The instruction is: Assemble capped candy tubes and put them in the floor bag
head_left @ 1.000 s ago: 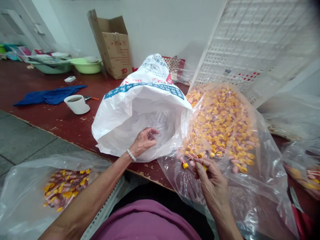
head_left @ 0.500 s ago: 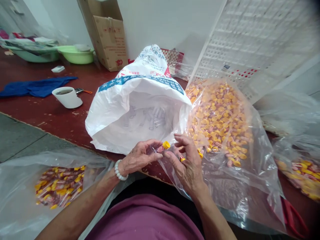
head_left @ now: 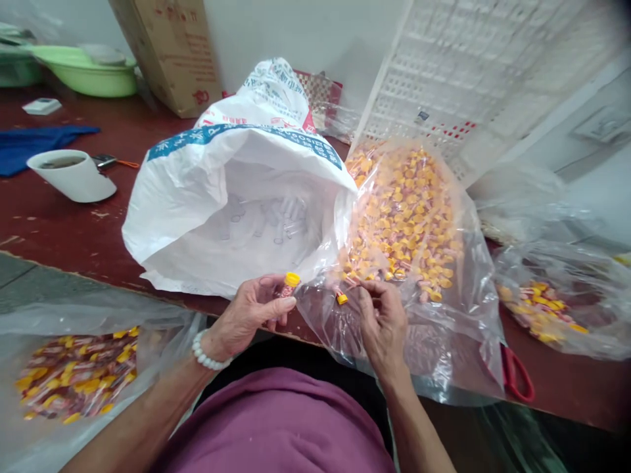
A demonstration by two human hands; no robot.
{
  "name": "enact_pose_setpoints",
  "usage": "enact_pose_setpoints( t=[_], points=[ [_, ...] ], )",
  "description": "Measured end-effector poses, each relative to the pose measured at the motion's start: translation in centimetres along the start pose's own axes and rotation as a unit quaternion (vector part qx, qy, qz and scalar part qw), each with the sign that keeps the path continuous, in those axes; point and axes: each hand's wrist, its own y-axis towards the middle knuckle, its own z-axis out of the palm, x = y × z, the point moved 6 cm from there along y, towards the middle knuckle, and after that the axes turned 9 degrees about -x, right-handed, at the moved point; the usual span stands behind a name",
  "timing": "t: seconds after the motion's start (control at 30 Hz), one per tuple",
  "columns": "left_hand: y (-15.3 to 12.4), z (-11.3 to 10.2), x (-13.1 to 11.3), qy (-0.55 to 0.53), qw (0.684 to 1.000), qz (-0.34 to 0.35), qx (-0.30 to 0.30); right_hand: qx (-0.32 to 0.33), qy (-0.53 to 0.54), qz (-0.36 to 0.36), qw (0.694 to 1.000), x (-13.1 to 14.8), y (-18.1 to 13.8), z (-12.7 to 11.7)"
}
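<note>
My left hand pinches a small clear tube with a yellow cap at the table's near edge, just below the mouth of a white woven sack that holds empty clear tubes. My right hand is closed on another small yellow-capped piece at the opening of a clear plastic bag full of yellow-capped pieces. A bead bracelet circles my left wrist.
A second clear bag of finished yellow-capped tubes lies at lower left, and another one at right. A white cup, blue cloth, green basin, cardboard box, white plastic crate and red-handled scissors are on the dark red table.
My left hand came out of the white sack holding a tube. The right hand capped it, then moved back to the bag of caps. The view shifted right.
</note>
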Motion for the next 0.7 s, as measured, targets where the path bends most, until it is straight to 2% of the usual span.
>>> enact_pose_setpoints(
  t=[0.07, 0.13, 0.23, 0.3, 0.37, 0.43, 0.5, 0.6, 0.7],
  points=[
    [-0.3, -0.1, 0.1, -0.010, 1.000, -0.011, 0.005, 0.039, -0.066, 0.014, 0.997, -2.5, -0.2, 0.9],
    [-0.5, 0.4, 0.0, -0.011, 1.000, -0.014, 0.023, 0.086, -0.097, -0.003, 0.992, -4.1, -0.5, 2.5],
    [-0.7, 1.5, 0.0, 0.019, 0.999, -0.013, 0.037, 0.089, -0.100, -0.005, 0.991, -5.2, -0.7, 3.6],
    [-0.6, 2.0, -0.3, 0.032, 0.999, 0.004, 0.036, 0.082, -0.099, 0.007, 0.992, -5.0, -0.7, 3.0],
    [-0.5, 2.5, -0.4, 0.050, 0.998, 0.025, 0.040, 0.063, -0.074, 0.026, 0.995, -4.0, -0.5, 1.4],
    [-0.4, 2.9, -0.4, 0.085, 0.994, 0.037, 0.053, 0.040, -0.002, 0.033, 0.999, -1.8, -0.2, -0.5],
    [-0.4, 3.4, -0.2, 0.135, 0.987, 0.049, 0.068, 0.051, 0.089, -0.005, 0.995, 1.4, -0.1, -1.5],
    [-0.4, 4.1, -0.2, 0.225, 0.968, 0.086, 0.072, 0.095, 0.132, -0.083, 0.983, 5.3, -0.1, -1.3],
    [-0.5, 4.5, -0.6, 0.286, 0.947, 0.127, 0.071, 0.127, 0.117, -0.117, 0.978, 6.4, -0.1, -0.4]
  ],
)
